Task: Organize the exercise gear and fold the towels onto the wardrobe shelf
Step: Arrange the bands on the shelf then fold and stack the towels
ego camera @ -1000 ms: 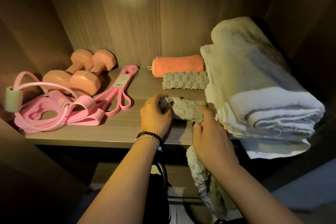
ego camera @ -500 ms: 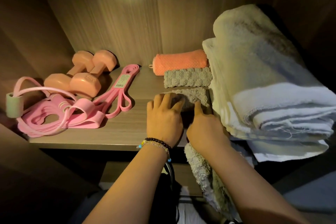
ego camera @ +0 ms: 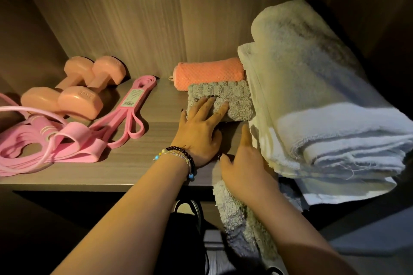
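Two flat-fingered hands: left hand (ego camera: 199, 131) on grey folded towel (ego camera: 232, 101), right hand (ego camera: 243, 163) beside white towel stack (ego camera: 312, 107).

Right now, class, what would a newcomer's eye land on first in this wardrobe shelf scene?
The big stack of white towels at the right of the shelf. Next, the left hand pressing flat on a small grey towel at centre, before an orange rolled towel. Far left, peach dumbbells and pink resistance bands.

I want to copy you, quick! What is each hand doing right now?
Left hand: open, fingers flat on the grey towel.
Right hand: open, holding nothing, beside the big white towels.
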Motion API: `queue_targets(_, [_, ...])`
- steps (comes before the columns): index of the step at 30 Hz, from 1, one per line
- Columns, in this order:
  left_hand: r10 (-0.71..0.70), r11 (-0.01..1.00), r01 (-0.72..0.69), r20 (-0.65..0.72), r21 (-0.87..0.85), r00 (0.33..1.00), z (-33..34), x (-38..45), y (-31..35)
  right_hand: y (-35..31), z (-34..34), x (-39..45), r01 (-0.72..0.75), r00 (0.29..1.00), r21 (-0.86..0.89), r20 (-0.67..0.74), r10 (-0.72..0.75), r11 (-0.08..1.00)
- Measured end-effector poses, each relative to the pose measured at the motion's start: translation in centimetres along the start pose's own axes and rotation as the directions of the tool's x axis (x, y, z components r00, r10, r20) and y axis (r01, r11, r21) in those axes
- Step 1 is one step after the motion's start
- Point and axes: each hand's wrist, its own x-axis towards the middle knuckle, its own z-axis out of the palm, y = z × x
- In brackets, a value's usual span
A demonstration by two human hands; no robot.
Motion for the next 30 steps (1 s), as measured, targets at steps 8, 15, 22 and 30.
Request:
queue_targets(8, [0.044,0.994,-0.042,0.018,-0.097,0.999,0.1,0.6,-0.6,0.2,0.2,-0.5,-0.012,1.000,0.017,-0.014,0.012,1.000])
queue_targets(15, [-0.173,0.818,-0.016,-0.272,-0.575,0.947,-1.8,-0.7,0.5,0.3,-1.2,-1.4,0.008,0.998,0.292,0.056,-0.026,0.956])
queue_targets(22, [-0.478,0.491,0.035,-0.236,-0.870,0.846,-5.4,-5.0,4.7,-0.9,-2.1,-4.7,0.004,1.000,0.598,-0.001,-0.004,0.801])
queue_targets(30, [-0.596,0.104,0.085,0.007,-0.991,0.803,-10.7,-15.0,10.8,-4.0,-4.8,-11.0,0.019,0.996,0.832,-0.061,0.058,0.555])
